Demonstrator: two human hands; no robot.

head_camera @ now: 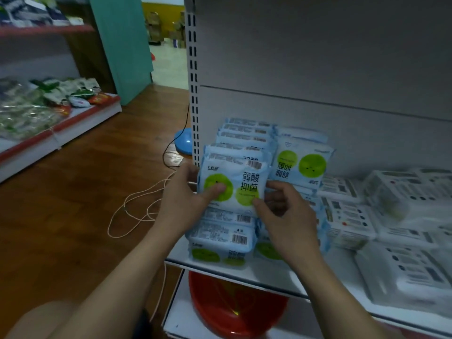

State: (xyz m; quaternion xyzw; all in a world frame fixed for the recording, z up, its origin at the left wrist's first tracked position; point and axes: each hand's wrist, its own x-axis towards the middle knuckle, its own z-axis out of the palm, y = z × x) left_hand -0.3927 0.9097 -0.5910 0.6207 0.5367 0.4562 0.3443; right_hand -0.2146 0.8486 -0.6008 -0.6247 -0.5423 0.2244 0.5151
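Two hands are holding a soft pale blue plastic pack with two green circles (234, 176) up over the left end of a white metal shelf (274, 275). The left hand (183, 199) is gripping the pack's left edge, and its thumb is pressing on one green circle. The right hand (288, 216) is pinching the pack's lower right corner, with its fingers curling behind. The pack is standing upright, just above a pile of the same blue packs (220, 238) lying on the shelf. White flat boxes (347, 216) are lying to the right. A red plastic bowl (234, 311) is sitting under the shelf, near. A thin cream cord (137, 204) is curling on the brown wooden floor (73, 192) to the left
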